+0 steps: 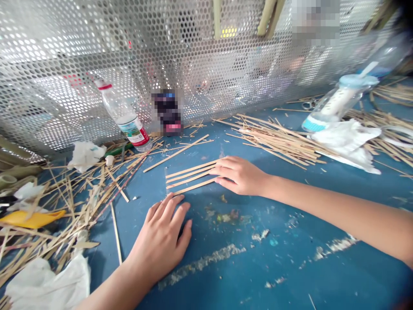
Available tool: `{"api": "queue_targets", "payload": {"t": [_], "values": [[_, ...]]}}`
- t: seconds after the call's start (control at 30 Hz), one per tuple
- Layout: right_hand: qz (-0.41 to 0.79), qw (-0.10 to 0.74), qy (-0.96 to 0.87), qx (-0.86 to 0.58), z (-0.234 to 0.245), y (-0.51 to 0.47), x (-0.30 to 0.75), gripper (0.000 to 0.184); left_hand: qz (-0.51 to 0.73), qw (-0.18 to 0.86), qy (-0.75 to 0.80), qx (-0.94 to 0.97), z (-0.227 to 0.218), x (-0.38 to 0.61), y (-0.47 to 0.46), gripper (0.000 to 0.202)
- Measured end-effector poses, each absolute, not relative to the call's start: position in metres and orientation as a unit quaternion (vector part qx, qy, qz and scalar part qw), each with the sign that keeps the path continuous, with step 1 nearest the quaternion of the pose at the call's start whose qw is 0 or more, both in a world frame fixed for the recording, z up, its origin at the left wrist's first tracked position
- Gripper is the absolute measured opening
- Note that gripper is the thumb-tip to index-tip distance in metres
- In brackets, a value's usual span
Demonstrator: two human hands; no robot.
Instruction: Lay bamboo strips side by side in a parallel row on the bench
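Several thin bamboo strips (190,176) lie side by side with small gaps on a blue table. My right hand (240,175) rests over their right ends, its fingers stretched out and the thumb apart on the near side; the covered ends are hidden. My left hand (167,232) lies palm down, open, its fingertips by the left end of the nearest strip. Whether they touch it, I cannot tell. A loose strip (176,153) lies just beyond the row, and another single strip (116,234) is left of my left hand.
A perforated metal screen (193,64) rises behind the table (290,258). A clear bottle (129,122) leans near it. Piles of strips lie left (97,202) and right (280,140). White tissue (350,140) and a tilted clear cup (335,103) stand at the right.
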State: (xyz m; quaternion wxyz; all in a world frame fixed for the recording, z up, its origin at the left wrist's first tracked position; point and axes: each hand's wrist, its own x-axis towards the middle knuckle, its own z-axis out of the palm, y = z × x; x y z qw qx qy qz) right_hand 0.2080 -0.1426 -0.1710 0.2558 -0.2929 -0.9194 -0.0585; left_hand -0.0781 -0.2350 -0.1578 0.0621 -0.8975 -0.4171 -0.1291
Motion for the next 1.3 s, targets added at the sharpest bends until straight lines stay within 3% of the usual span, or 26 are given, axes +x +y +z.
{"api": "queue_targets", "payload": {"t": [0.13, 0.3, 0.4, 0.53, 0.67, 0.77, 0.97, 1.03, 1.13, 1.3], "values": [[-0.04, 0.293, -0.898, -0.325, -0.166, -0.139, 0.229, 0.019, -0.128, 0.052, -0.423, -0.896, -0.16, -0.08, -0.234, 0.03], [-0.027, 0.203, -0.939, -0.276, -0.166, -0.132, 0.241, 0.018, -0.126, 0.051, -0.431, -0.892, -0.162, -0.081, -0.234, 0.041], [-0.066, 0.213, -0.936, -0.273, -0.168, -0.132, 0.239, 0.018, -0.116, 0.058, -0.439, -0.889, -0.163, -0.082, -0.233, 0.045], [-0.094, 0.235, -0.93, -0.266, -0.169, -0.133, 0.235, 0.02, -0.106, 0.063, -0.452, -0.883, -0.16, -0.082, -0.23, 0.041], [-0.043, 0.226, -0.941, -0.249, -0.17, -0.132, 0.234, 0.02, -0.104, 0.046, -0.464, -0.878, -0.156, -0.081, -0.228, 0.037], [-0.026, 0.226, -0.941, -0.249, -0.173, -0.131, 0.235, 0.019, -0.118, -0.008, -0.485, -0.867, -0.152, -0.082, -0.224, 0.038], [-0.019, 0.238, -0.942, -0.237, -0.172, -0.129, 0.235, 0.02, -0.241, -0.253, -0.566, -0.747, -0.121, -0.107, -0.199, 0.041], [-0.005, 0.239, -0.943, -0.232, -0.172, -0.129, 0.235, 0.021, -0.242, -0.183, -0.601, -0.739, -0.106, -0.126, -0.187, 0.04], [0.006, 0.243, -0.94, -0.24, -0.173, -0.13, 0.234, 0.02, -0.179, 0.018, -0.634, -0.752, -0.092, -0.148, -0.174, 0.038], [-0.029, 0.261, -0.926, -0.273, -0.165, -0.121, 0.24, 0.02, -0.184, 0.039, -0.495, -0.848, -0.117, -0.117, -0.205, 0.033]]}}
